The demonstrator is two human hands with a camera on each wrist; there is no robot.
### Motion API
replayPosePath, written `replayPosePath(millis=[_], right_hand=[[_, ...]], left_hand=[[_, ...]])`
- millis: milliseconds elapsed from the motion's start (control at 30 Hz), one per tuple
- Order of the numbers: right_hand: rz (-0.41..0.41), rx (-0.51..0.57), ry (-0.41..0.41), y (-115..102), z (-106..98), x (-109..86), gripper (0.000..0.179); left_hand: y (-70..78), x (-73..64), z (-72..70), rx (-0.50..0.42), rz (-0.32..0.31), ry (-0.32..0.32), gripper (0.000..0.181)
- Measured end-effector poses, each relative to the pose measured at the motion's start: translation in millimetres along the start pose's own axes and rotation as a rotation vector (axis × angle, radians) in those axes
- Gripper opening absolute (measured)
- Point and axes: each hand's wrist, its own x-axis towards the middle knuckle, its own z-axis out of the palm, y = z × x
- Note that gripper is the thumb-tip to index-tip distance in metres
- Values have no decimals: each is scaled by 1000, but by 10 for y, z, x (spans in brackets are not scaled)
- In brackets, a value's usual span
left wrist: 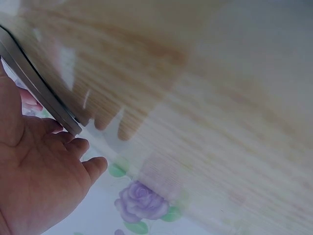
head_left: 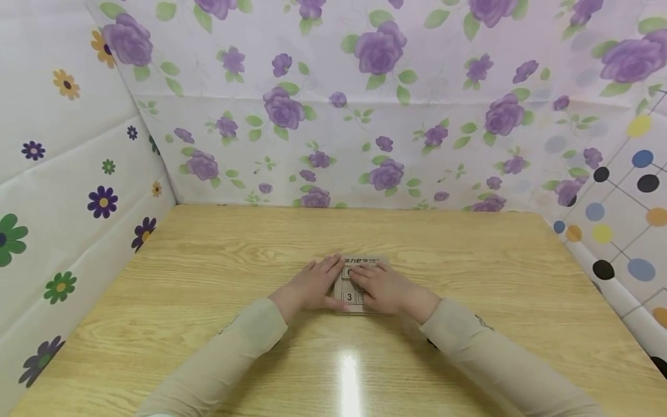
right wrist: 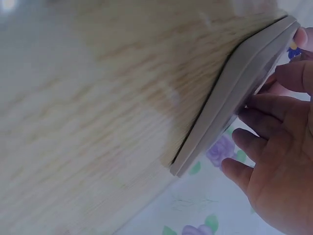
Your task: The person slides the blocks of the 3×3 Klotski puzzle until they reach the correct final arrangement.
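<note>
A number sliding puzzle [head_left: 350, 297] in a pale grey-beige frame lies flat on the table, with square tiles such as a 3 and a 6 showing. My left hand [head_left: 312, 285] holds its left side, the thumb at the near edge and the fingers by the far left corner. My right hand [head_left: 388, 288] covers the right part, its slightly bent fingers resting on the tiles and hiding many of them. The left wrist view catches the puzzle's frame [left wrist: 39, 85] beside the left hand [left wrist: 44, 171]. From the right wrist, the frame edge [right wrist: 230, 93] shows beside the right hand [right wrist: 279, 132].
The glossy wood-grain table [head_left: 219, 243] reflects a bright light near its front. A purple-flowered sheet [head_left: 333, 139] hangs behind it. Patterned sheets also stand on the left [head_left: 78, 174] and right [head_left: 620, 191]. Part of a small dark thing [head_left: 432, 343] shows under the right sleeve.
</note>
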Motion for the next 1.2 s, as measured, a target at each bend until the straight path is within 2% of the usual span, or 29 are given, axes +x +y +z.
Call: replayPosePath(millis=[367, 533, 767, 1200], right_hand=[[10, 1, 1, -17, 18, -56, 53], [-29, 38, 1, -98, 17, -164, 52], [-95, -11, -3, -168, 60, -264, 51], [-101, -8, 47, -137, 70, -248, 53]], left_hand=[[25, 0, -11, -1, -16, -7, 107], [24, 7, -7, 6, -18, -16, 108], [20, 11, 1, 0, -18, -18, 106], [16, 4, 14, -17, -17, -6, 106]])
